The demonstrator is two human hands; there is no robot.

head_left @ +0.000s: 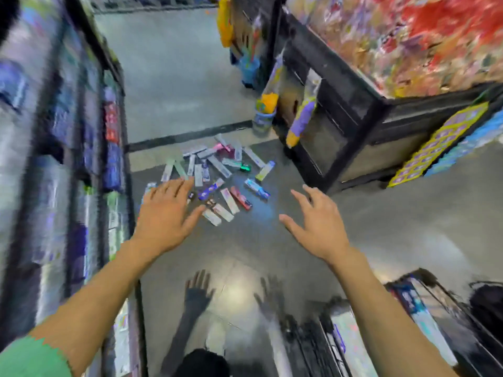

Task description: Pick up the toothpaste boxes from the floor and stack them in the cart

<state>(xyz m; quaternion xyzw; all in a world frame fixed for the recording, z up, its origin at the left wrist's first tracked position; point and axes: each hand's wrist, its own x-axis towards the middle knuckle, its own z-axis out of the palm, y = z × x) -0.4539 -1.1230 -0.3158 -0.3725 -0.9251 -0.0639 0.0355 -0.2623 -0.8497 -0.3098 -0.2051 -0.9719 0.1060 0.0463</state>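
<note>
The floor (245,246) carries the scattered toothpaste boxes (217,172), lying beyond both hands. The cart (424,317) stands beside the right forearm, already holding boxes. The left hand (166,216) and right hand (318,221) are outstretched, fingers spread, grasping nothing.

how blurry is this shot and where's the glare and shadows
Head view: heavy motion blur smears the shelves at left and the snack display at upper right; the toothpaste boxes stay fairly readable; a bright glare spot sits on the floor, flanked by shadows of the left hand and right hand; wide-angle bending at the edges.
</note>
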